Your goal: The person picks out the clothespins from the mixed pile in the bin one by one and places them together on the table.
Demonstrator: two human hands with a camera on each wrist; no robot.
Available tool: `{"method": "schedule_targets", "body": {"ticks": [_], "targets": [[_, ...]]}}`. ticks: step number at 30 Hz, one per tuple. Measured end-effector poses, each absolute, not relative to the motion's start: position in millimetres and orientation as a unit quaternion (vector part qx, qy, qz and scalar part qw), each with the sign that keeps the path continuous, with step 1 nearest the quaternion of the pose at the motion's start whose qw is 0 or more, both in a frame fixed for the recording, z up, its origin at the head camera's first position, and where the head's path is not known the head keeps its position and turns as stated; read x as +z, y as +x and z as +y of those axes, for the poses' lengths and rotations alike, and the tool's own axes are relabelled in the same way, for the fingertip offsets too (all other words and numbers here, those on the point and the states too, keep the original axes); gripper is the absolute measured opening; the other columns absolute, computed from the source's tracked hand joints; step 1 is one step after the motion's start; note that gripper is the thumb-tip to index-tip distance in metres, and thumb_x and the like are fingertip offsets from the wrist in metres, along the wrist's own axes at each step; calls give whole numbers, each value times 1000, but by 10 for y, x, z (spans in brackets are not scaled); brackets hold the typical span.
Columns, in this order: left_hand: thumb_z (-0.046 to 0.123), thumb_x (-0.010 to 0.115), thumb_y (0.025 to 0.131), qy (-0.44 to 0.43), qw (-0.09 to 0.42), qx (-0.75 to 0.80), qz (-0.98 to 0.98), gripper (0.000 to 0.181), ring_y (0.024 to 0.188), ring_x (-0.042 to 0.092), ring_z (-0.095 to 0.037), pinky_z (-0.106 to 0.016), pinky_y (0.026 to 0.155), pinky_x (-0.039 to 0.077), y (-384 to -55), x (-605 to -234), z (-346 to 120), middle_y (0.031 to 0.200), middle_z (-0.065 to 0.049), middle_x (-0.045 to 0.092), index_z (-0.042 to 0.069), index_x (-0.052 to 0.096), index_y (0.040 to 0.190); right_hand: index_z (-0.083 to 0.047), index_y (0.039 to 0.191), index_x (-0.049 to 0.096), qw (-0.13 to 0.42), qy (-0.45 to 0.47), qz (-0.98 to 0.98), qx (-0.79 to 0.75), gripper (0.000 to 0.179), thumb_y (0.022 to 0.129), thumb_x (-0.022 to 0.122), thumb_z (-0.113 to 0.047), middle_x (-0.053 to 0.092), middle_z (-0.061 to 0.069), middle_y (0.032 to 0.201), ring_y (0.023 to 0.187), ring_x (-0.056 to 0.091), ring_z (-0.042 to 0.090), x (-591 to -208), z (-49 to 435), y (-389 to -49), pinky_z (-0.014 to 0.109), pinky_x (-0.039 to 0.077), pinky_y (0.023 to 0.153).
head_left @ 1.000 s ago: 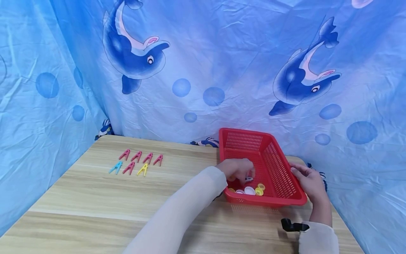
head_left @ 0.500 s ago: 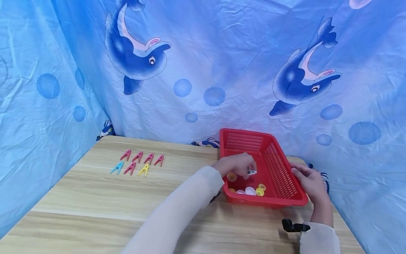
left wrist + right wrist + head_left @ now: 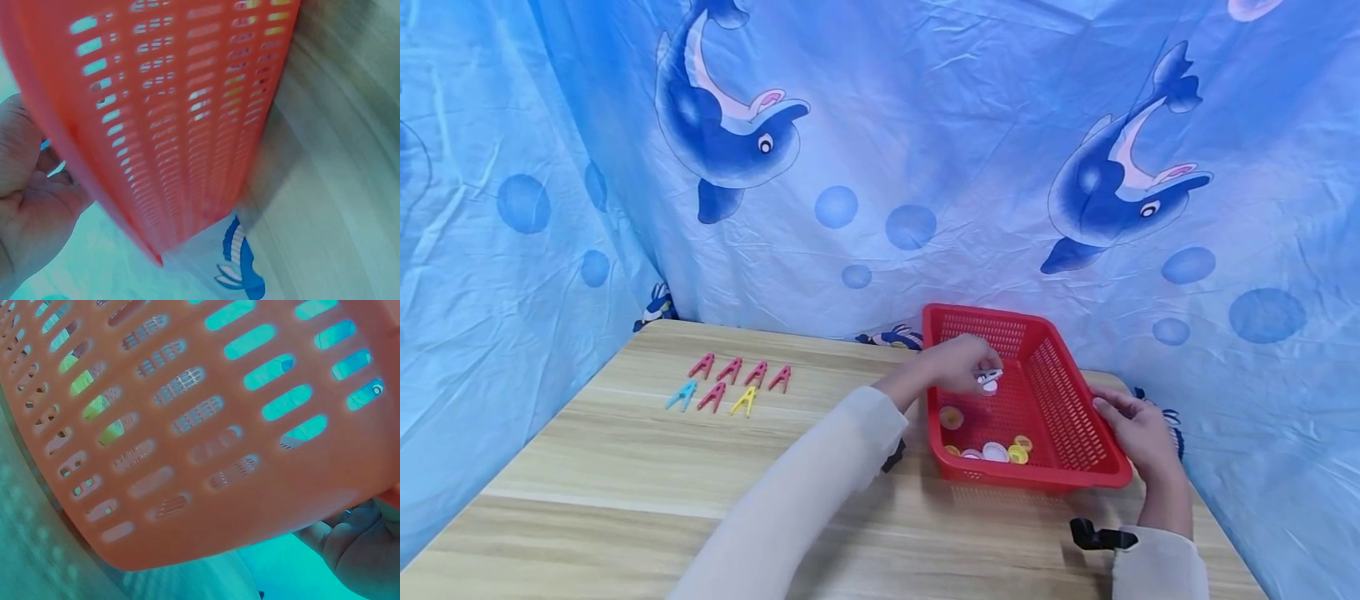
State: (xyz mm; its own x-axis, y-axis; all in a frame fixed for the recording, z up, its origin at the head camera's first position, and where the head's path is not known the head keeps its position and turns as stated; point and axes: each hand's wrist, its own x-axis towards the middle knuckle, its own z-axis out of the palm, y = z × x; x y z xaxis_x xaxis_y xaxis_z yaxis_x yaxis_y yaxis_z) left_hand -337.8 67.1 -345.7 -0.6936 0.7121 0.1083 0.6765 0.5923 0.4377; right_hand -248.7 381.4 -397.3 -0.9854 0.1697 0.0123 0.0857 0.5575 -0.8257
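My left hand [image 3: 962, 364] is over the inside of a red plastic basket [image 3: 1060, 400], pinching a small white clothespin [image 3: 991, 377] between its fingertips. On the basket floor below lie a white bottle cap [image 3: 989, 389], an orange one [image 3: 951, 417], and several white, pink and yellow caps [image 3: 996, 452] along the near wall. My right hand [image 3: 1138, 433] grips the basket's right rim, thumb on top. The left wrist view has the left hand [image 3: 37, 194] beyond the slotted wall; the right wrist view shows part of the right hand [image 3: 365, 547] at the rim.
Two rows of clothespins lie at the back left of the wooden table [image 3: 647, 483]: several pink ones [image 3: 730, 370], a blue one [image 3: 682, 395] and a yellow one [image 3: 745, 401]. A blue dolphin-print cloth [image 3: 865, 150] hangs behind and beside the table.
My left hand has risen and moved toward the back of the basket with the white clothespin, uncovering the orange cap and a white cap. The right hand keeps its grip on the rim.
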Motion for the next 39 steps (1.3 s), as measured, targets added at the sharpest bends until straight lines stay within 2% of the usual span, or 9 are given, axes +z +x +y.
{"method": "schedule_targets", "body": {"ticks": [5, 15, 20, 25, 34, 39], "targets": [[22, 86, 84, 385, 21, 230, 894, 54, 116, 59, -11, -28, 94, 55, -3345, -3348, 542, 122, 3, 65, 16, 67, 134, -9, 151, 50, 48, -74, -883, 461, 61, 105, 51, -49, 61, 24, 133, 91, 68, 14, -3969, 3821, -2509, 32, 59, 74], [18, 83, 84, 375, -7, 224, 899, 51, 114, 59, -13, -30, 92, 56, -3344, -3272, 257, 126, -1, 64, 15, 68, 133, -8, 151, 50, 41, -73, -880, 467, 62, 104, 52, -49, 61, 23, 132, 92, 67, 14, -3943, 3819, -2525, 32, 59, 74], [15, 81, 85, 366, -13, 229, 902, 47, 108, 60, -13, -27, 88, 56, -3360, -3273, 40, 119, 0, 65, 12, 69, 131, -9, 152, 49, 37, -80, -881, 465, 61, 105, 52, -49, 60, 24, 134, 94, 66, 16, -3934, 3818, -2530, 31, 59, 75], [5, 74, 85, 400, -47, 228, 886, 37, 98, 62, -17, -29, 84, 54, -3403, -3294, -234, 106, -3, 67, 4, 73, 121, -8, 151, 50, 39, -74, -882, 464, 62, 104, 53, -49, 61, 23, 133, 93, 66, 15, -3927, 3825, -2531, 31, 59, 74], [4, 73, 81, 347, -68, 239, 905, 50, 104, 62, -24, -39, 91, 53, -3310, -3394, -841, 113, -8, 66, 3, 67, 130, -9, 152, 49, 35, -79, -881, 465, 65, 103, 53, -52, 60, 23, 134, 94, 66, 16, -3935, 3825, -2532, 32, 59, 74], [2, 70, 80, 324, -80, 255, 907, 49, 102, 63, -24, -41, 88, 54, -3250, -3512, -1119, 112, -9, 67, 4, 67, 129, -12, 153, 48, 25, -86, -881, 465, 66, 103, 52, -54, 57, 23, 138, 98, 64, 19, -3950, 3827, -2528, 33, 59, 74]]}}
